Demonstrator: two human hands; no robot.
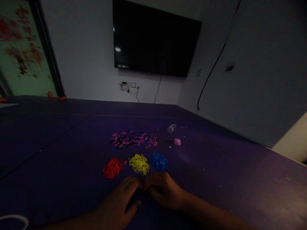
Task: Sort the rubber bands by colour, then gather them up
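My left hand (pixel 122 199) rests low on the purple surface, its thumb spread away from the bent fingers. My right hand (pixel 166 190) lies opposite, cupped, with a gap between thumb and forefinger. The fingertips of both hands meet or nearly meet. Between them and under the right hand is something dark (pixel 148 195), too dim to name. Just beyond the hands are three heaps of small rubber bands: red bands (pixel 112 168) at left, yellow bands (pixel 139 164) in the middle and blue bands (pixel 159 161) at right.
Farther back lie scattered pink and black bands (pixel 127 140). A pink piece (pixel 177 141) and a clear plastic piece (pixel 171 128) lie to their right. A white curved object (pixel 15 218) shows at the lower left. A black screen (pixel 155 38) hangs on the wall behind.
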